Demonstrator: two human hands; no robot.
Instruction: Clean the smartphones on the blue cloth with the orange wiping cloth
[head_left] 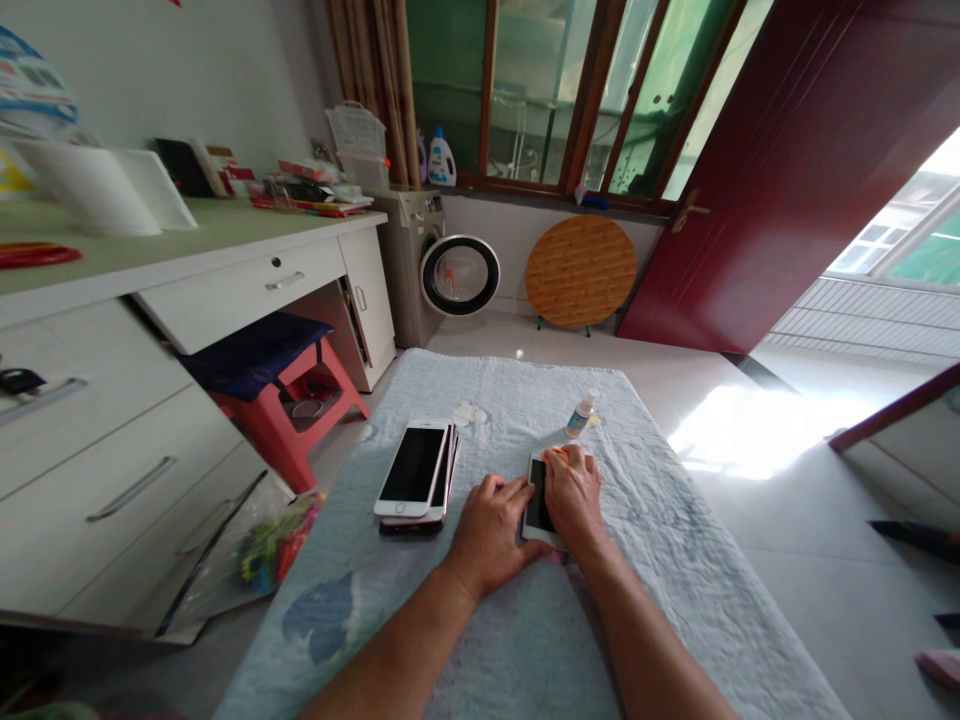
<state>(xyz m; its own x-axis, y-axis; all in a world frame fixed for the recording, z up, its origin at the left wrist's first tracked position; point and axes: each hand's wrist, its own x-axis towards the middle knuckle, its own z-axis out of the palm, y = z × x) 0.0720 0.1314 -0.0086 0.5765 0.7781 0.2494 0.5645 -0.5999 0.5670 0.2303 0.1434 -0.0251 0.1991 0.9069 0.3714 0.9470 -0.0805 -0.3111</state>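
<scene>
A white phone (pixel 537 505) lies flat on the pale blue cloth-covered table (pixel 675 560). My left hand (pixel 491 525) rests at its left edge, fingers curled against the side of it. My right hand (pixel 574 495) lies over the phone and presses a small orange cloth (pixel 556 455) onto its top end, fingers closed on the cloth. A stack of phones (pixel 417 470), white one on top with a dark screen, sits to the left. A small spray bottle (pixel 580 414) stands just beyond the phone.
White drawers and a desk (pixel 187 300) run along the left, with a red stool (pixel 289 400) under it. A washing machine (pixel 435 265) and a round wooden tabletop (pixel 580 270) stand by the far wall. A red door (pixel 787 170) is open at right.
</scene>
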